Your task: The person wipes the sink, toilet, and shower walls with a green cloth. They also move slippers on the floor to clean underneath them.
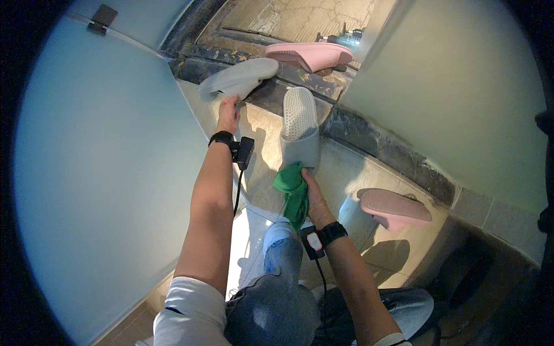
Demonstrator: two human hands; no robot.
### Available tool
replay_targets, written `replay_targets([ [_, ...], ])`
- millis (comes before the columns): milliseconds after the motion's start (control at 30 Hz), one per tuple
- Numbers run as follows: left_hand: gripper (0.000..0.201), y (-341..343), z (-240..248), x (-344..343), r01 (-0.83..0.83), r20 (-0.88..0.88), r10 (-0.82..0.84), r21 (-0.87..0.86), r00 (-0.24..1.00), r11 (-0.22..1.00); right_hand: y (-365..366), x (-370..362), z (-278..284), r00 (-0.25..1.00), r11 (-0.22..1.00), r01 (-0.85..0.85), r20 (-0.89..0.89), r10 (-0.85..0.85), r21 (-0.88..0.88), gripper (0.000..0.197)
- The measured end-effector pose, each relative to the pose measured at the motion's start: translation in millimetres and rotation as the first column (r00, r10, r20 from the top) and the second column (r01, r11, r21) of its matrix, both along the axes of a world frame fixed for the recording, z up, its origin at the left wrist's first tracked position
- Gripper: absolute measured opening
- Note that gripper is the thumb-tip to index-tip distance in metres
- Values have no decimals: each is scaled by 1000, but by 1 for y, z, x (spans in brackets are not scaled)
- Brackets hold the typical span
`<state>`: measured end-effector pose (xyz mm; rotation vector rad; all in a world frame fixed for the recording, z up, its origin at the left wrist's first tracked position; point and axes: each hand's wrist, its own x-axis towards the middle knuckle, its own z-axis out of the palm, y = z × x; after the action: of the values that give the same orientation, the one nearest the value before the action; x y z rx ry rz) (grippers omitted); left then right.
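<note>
My left hand (228,117) is closed at the lower edge of a grey slipper (242,76), which is tilted on its side against the dark stone sill. Its fingertips meet the slipper's edge and are partly hidden. A green cloth (292,190) hangs bunched in my right hand (314,196), with the thumb and fingers closed round it. Just beyond the cloth, a second grey slipper (300,124) rests sole down, its toe end towards me and its heel on the sill. The cloth overlaps the front of that slipper in this view.
One pink slipper (311,56) lies tilted on the sill at the back; another pink slipper (398,209) stands on its side at the right. Frosted glass panels (104,173) flank the tiled floor (340,167). The dark stone sill (386,153) crosses behind. My knees are close below.
</note>
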<state>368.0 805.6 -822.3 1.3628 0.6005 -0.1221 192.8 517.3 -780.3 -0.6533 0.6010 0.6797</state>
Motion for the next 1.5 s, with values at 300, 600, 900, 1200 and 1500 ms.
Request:
replay_targets([
  [300,26,-19,53,24,-438,331,335,312,882,843,1,-3,-2,995,995,91,-32,-92,-48,42],
  [600,26,-42,121,8,238,-190,-311,963,931,124,-33,-38,26,996,997,73,-45,-74,-5,39],
  [900,29,-117,63,-68,575,-469,-553,818,689,23,-42,-41,25,1000,998,0,19,1,-70,38],
  [1200,32,-158,72,-107,721,-494,-731,693,471,-4,-49,-41,-1,999,995,-15,46,19,-99,37],
  [1500,28,-156,90,-93,816,-660,-649,568,378,-103,-38,-30,16,991,994,-19,128,33,-104,37],
])
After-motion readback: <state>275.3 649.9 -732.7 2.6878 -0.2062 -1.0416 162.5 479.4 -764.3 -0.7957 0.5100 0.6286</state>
